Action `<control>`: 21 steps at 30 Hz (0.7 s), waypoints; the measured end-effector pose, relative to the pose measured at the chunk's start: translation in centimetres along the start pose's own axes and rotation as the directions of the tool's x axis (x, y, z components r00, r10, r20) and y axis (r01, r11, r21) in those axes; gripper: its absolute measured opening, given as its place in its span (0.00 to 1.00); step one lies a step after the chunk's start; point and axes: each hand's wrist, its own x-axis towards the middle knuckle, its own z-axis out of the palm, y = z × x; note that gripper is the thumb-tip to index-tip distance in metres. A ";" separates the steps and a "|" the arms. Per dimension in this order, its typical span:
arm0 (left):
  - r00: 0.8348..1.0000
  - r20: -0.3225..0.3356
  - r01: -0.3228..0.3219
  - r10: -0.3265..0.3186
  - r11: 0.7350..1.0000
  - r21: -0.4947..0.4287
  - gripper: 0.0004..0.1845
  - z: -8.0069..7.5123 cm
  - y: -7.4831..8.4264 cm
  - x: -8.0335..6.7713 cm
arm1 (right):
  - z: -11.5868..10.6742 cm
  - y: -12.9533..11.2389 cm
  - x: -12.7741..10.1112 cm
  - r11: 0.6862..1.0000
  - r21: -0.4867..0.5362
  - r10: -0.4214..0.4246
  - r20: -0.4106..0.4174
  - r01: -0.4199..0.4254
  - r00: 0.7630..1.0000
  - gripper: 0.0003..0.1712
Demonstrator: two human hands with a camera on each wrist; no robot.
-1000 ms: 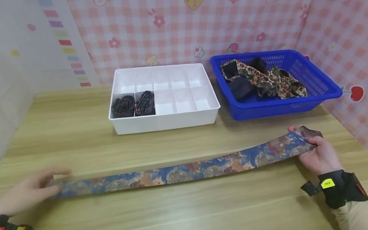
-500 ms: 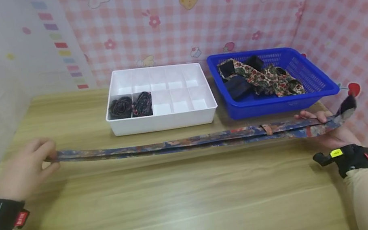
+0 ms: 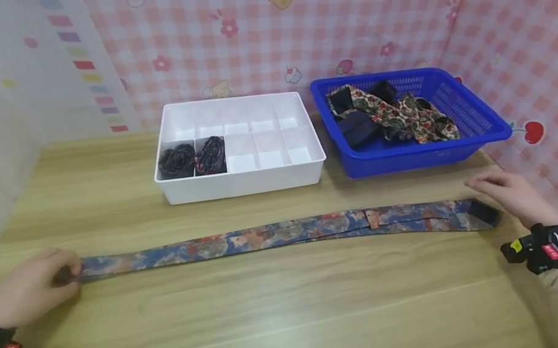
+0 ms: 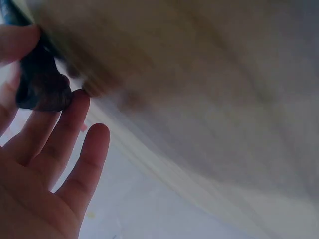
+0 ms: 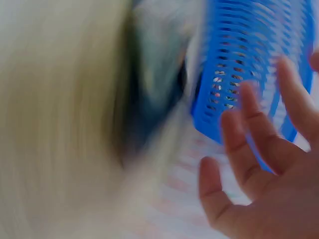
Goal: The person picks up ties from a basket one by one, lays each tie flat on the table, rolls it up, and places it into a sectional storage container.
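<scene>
A long necktie (image 3: 278, 235) patterned in blue, brown and orange lies stretched sideways on the wooden table, its seam and keeper loop facing up. My left hand (image 3: 32, 286) pinches its left end; in the left wrist view the dark, bunched end of the necktie (image 4: 45, 87) sits between thumb and fingers. My right hand (image 3: 512, 195) is beside the wide right end, where dark lining shows, and holds nothing. In the right wrist view the fingers of the right hand (image 5: 264, 164) are spread and loosely bent, apart from the blurred necktie.
Behind the necktie stands a white divided box (image 3: 241, 183), with rolled dark ties (image 3: 178, 162) in two front-left compartments. Right of it, a blue basket (image 3: 422, 160) holds a floral tie (image 3: 392, 113) and dark pieces. Patterned cloth walls (image 3: 233, 39) close in the table's back and sides.
The necktie has come down from mid-air onto the table, turned seam side up. My right hand has let go of its wide end. My left hand still holds the other end.
</scene>
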 end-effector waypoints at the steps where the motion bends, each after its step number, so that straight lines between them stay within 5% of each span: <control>1: 1.000 0.016 0.013 -0.013 1.000 -0.011 0.15 -0.1 -0.2 -0.2 | 0.6 -0.7 0.0 0.972 -0.234 -0.029 0.013 0.031 0.999 0.19; 3: 0.999 0.034 0.027 -0.026 0.999 -0.030 0.13 -0.3 -0.4 -0.4 | 1.9 -1.9 0.3 0.872 -0.481 -0.056 0.091 0.093 0.994 0.27; 5: 0.998 0.053 0.036 -0.034 0.999 -0.040 0.12 -0.4 -0.5 -0.5 | 3.1 -2.5 0.6 0.830 -0.537 -0.057 0.192 0.154 0.980 0.32; 10: 0.996 0.077 0.041 -0.038 0.999 -0.028 0.11 -0.7 -0.3 -0.4 | 4.1 -1.8 1.6 0.853 -0.474 -0.095 0.265 0.216 0.959 0.32; 16: 0.999 0.045 0.002 -0.001 0.999 -0.034 0.11 -0.5 0.4 0.9 | 2.5 0.2 3.1 0.858 -0.468 -0.121 0.215 0.211 0.969 0.27; 21: 0.998 0.064 0.003 0.004 0.993 -0.115 0.08 -0.4 1.6 3.5 | 1.0 1.5 3.7 0.829 -0.537 -0.086 0.150 0.154 0.985 0.23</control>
